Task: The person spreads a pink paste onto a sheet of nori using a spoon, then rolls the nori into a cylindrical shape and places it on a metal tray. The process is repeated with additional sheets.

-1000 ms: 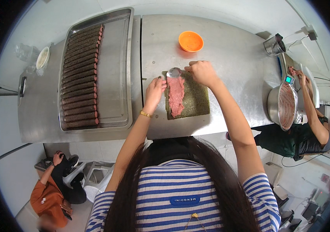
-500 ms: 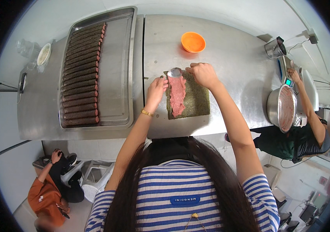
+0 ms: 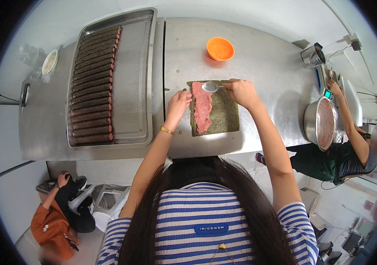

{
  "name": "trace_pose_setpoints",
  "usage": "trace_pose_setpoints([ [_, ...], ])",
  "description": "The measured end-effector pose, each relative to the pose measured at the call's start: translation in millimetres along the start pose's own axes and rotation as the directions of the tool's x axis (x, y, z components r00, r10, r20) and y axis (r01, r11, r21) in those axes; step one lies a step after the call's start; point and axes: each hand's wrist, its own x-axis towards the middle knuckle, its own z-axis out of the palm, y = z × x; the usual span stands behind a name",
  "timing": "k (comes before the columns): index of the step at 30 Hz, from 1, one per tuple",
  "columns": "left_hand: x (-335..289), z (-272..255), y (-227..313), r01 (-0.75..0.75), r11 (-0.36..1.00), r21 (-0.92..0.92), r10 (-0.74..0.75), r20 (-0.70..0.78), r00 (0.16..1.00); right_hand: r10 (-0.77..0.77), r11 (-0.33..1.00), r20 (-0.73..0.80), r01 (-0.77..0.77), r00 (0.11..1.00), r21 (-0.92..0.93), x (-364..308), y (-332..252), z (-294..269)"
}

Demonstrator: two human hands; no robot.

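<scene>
A dark green seaweed sheet [image 3: 224, 117] lies flat on the steel table, with a strip of pink minced meat [image 3: 202, 112] along its left part. My right hand [image 3: 243, 93] is closed round the handle of a metal spoon [image 3: 209, 87]. The spoon's bowl is over the sheet's upper part, beside the top right of the meat. At the sheet's left edge, my left hand [image 3: 178, 107] has its fingers drawn together, seemingly pinching that edge. Beyond the sheet stands an orange bowl [image 3: 220, 48].
A large metal tray [image 3: 131, 88] at left holds a row of seaweed-wrapped meat rolls [image 3: 92, 84]. At right are a steel basin [image 3: 314, 123] smeared with pink meat, a metal jug [image 3: 313, 56] and a co-worker's hand [image 3: 334, 87]. Another person [image 3: 53, 227] sits lower left.
My right hand has moved right with the spoon, its bowl sliding from the strip's top toward the bare seaweed. My left hand has stayed nearly in place.
</scene>
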Motion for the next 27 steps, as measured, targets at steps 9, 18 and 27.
trace_pose_setpoints([
  [9, -15, -5, -4, 0.085, 0.996, 0.013, -0.085, 0.014, 0.996, 0.139, 0.990, 0.099, -0.139, 0.985, -0.009, -12, -16, -18],
  [18, -19, -8, -6, 0.115, 0.991, 0.075, -0.122, 0.098, 0.988, 0.035, 0.998, 0.307, -0.051, 0.951, 0.047, -35, -54, -18],
  [27, -20, -8, -3, 0.106, 0.988, 0.114, -0.121, 0.127, 0.985, 0.004, 1.000, 0.392, 0.008, 0.920, -0.030, -55, -69, -18],
])
